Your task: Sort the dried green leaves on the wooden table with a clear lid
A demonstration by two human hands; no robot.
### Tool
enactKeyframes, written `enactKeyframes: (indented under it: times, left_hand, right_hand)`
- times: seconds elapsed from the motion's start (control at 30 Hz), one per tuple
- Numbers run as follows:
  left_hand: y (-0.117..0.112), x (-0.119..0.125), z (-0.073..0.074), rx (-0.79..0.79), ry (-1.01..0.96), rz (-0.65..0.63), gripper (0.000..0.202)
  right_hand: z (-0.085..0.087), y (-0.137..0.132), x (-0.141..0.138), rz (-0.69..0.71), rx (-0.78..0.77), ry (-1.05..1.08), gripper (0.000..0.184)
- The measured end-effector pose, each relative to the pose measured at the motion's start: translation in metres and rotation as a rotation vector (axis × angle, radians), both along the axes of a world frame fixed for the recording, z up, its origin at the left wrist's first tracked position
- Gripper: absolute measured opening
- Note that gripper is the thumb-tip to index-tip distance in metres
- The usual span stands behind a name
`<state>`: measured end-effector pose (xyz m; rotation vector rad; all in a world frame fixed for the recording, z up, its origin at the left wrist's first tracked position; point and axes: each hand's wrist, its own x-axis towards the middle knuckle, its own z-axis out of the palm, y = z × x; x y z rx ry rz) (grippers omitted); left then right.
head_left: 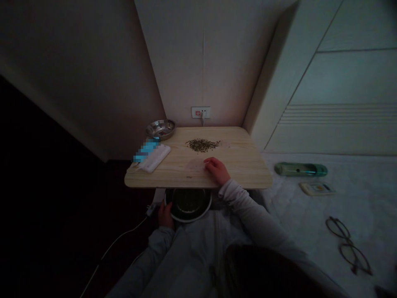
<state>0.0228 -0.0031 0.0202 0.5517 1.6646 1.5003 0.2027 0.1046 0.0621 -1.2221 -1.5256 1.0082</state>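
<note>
A pile of small dark green grains, perhaps beans or seeds, lies spread on the small wooden table. My right hand rests near the table's front edge with its fingers curled together. Its fingertips meet the right side of a pale, see-through round patch; whether they pinch anything is too dim to tell. A few grains lie by the front edge. Below that edge my left hand grips the left rim of a dark round bowl with a pale rim, held at my lap. Its contents are hard to make out.
A metal bowl stands at the table's back left, beside a white power bank-like box and a pixelated blue screen. On the white bed lie a green case, a phone and glasses. A cable trails left.
</note>
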Motion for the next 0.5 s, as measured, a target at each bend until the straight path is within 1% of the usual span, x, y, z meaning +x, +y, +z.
enactKeyframes:
  times: [0.1, 0.2, 0.27, 0.37, 0.5]
  left_hand:
    - [0.0, 0.002, 0.001, -0.011, -0.035, -0.002, 0.013]
    - [0.001, 0.001, -0.004, -0.015, -0.047, 0.019, 0.018]
    - [0.002, -0.001, -0.009, 0.009, -0.034, 0.004, 0.023]
    - [0.002, -0.004, -0.013, 0.027, -0.016, -0.032, 0.023]
    - [0.002, -0.003, -0.012, 0.01, 0.007, -0.01, 0.018]
  right_hand:
    - [-0.002, 0.0, 0.007, -0.018, 0.041, -0.091, 0.023]
    - [-0.001, -0.004, 0.006, 0.037, 0.095, -0.217, 0.022]
    - [0.0, -0.007, 0.004, 0.063, 0.116, -0.282, 0.022]
    - [0.002, -0.008, 0.003, 0.072, 0.116, -0.325, 0.023]
    - [0.004, -0.008, 0.004, 0.079, 0.109, -0.348, 0.023]
